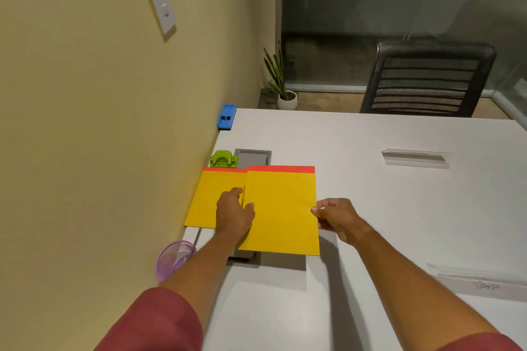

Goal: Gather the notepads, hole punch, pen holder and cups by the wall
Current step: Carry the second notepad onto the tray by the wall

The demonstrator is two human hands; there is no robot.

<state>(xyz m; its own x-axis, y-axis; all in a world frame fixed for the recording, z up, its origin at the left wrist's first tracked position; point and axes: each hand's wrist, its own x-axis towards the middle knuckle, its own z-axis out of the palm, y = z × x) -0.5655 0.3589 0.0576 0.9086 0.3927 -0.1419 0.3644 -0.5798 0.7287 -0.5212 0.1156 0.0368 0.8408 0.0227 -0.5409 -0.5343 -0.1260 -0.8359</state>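
Two yellow notepads with red top strips lie on the white table by the wall. The left notepad [212, 196] lies flat against the wall. The right notepad [282, 208] is lifted a little above the table and overlaps the left one's edge. My left hand [233, 212] grips its left edge and my right hand [335, 215] pinches its right edge. A green hole punch [224, 159] sits by the wall just behind the left notepad. A purple mesh pen holder [174, 258] stands at the wall, near my left forearm. No cups are in view.
A blue object [227, 117] rests at the table's far corner by the wall. A grey cable hatch [253, 157] lies behind the notepads. Two clear plastic strips [416, 158] [482, 279] lie on the right. A black mesh chair [427, 80] and a potted plant [285, 94] stand beyond the table.
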